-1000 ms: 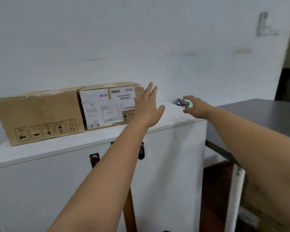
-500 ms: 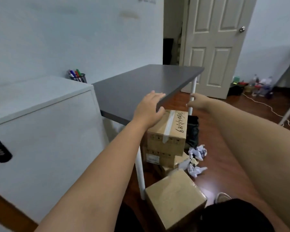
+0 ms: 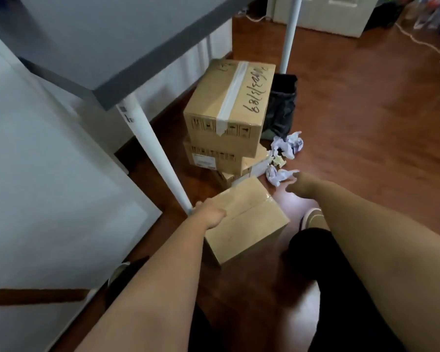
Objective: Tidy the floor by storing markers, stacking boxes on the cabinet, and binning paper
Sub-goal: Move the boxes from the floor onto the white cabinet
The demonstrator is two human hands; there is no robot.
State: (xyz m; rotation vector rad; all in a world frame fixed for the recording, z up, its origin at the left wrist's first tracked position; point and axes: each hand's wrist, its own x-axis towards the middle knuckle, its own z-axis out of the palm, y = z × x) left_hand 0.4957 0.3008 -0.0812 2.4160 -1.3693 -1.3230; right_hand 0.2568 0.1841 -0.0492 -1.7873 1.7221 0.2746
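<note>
A small plain cardboard box (image 3: pixel 249 222) sits on the wooden floor just in front of me. My left hand (image 3: pixel 210 215) rests on its near-left top edge, with the fingers hidden over the side. Past the box's right corner my right hand (image 3: pixel 302 186) hovers with its fingers apart, holding nothing. Behind it is a stack of boxes, the top taped box (image 3: pixel 229 105) resting on a lower box (image 3: pixel 214 161). Crumpled paper (image 3: pixel 287 147) lies to the right of the stack, and one paper ball (image 3: pixel 277 177) lies just beyond my right fingertips. A black bin (image 3: pixel 282 105) stands behind the paper.
The white cabinet (image 3: pixel 48 174) fills the left side. A grey table (image 3: pixel 99 34) overhangs the stack, and its white leg (image 3: pixel 158 158) comes down right beside my left hand. A white cable (image 3: pixel 429 52) trails across the floor at the far right. My shoe (image 3: pixel 313 217) is right of the box.
My view swung from the cabinet top, past the table, down to the floor. Both hands dropped from the table's edge to the small box, the left now touching it.
</note>
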